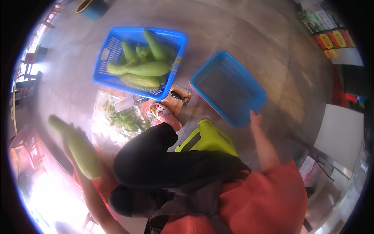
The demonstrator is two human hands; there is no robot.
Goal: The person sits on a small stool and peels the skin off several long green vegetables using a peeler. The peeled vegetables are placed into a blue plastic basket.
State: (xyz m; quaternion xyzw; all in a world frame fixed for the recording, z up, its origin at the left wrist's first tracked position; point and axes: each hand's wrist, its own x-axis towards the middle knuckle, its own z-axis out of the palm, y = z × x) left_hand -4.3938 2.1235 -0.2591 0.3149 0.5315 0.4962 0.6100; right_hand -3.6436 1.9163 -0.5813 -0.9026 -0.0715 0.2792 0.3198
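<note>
My left hand (67, 146), partly hidden behind it, holds a long pale green gourd (83, 156) raised at the left. My right hand (256, 119) grips the near right rim of a blue plastic tub (228, 83); no vegetables show inside, and whether it holds water I cannot tell. Several similar gourds (147, 68) lie in a blue slotted plastic basket (125, 91) ahead of me. Just below the basket, a knife (140, 101) with a dark handle rests by green peelings (128, 118) on a clear plastic sheet (100, 117).
A lime-green plastic stool (214, 137) stands between my legs and the tub. My slippered foot (163, 112) is beside the peelings. Brown cardboard (175, 105) lies under a small dark object. A bucket (93, 8) stands far left; stacked cartons (321, 20) are far right.
</note>
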